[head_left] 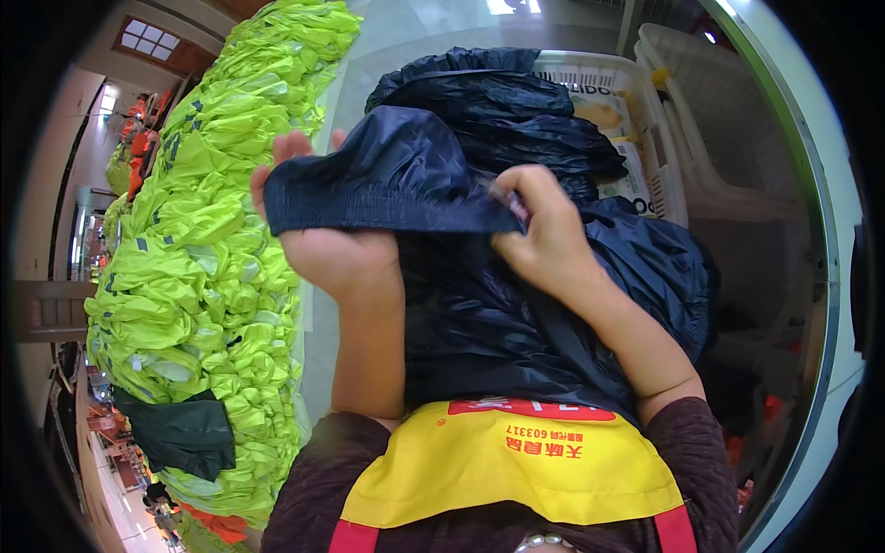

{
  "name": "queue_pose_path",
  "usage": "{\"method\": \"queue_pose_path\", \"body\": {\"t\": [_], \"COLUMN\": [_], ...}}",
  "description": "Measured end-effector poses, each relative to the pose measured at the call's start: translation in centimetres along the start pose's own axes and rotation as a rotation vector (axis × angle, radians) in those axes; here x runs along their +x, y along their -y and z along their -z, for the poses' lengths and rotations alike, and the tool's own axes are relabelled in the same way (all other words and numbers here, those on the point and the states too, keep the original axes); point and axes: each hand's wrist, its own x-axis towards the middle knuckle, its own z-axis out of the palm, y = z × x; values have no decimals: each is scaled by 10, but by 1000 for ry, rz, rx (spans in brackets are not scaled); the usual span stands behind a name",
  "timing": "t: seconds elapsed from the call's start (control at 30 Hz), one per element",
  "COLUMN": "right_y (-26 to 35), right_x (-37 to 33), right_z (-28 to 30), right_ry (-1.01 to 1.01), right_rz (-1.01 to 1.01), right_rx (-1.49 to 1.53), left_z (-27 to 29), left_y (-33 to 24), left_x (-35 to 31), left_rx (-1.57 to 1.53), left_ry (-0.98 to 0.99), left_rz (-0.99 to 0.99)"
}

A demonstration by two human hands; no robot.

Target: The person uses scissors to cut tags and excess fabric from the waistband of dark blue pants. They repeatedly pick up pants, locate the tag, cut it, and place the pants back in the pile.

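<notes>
A dark navy garment of thin shiny fabric is stretched between my hands, its gathered elastic edge running straight across. My left hand is open, fingers spread and pointing up, with the elastic edge lying across its palm. Fabric covers part of those fingers. At the other end of the edge, my right hand is closed, pinching the cloth. A small, pale pinkish object shows between its fingers, too little to name. The rest of the garment hangs down over my lap.
Folded dark garments lie piled ahead, next to a white plastic crate holding printed packages. A long heap of neon yellow-green garments stretches along the left, with a dark green cloth on it. Translucent bins stand at right.
</notes>
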Motion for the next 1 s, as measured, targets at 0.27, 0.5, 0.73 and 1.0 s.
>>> {"method": "queue_pose_path", "body": {"t": [0.27,0.5,0.73,1.0], "right_y": [-89,-88,-77,-54], "right_x": [46,33,31,25], "right_z": [46,31,33,34], "right_ry": [-432,-199,-87,17], "right_rz": [-268,-637,-568,-508], "right_rx": [411,1129,1058,978], "left_z": [65,97,32,-3], "left_y": [-29,-60,-73,7], "left_x": [-33,-71,-57,-61], "left_rx": [593,1431,1511,1641], "left_ry": [565,1091,1117,1429], "left_rz": [-399,-35,-236,-291]}}
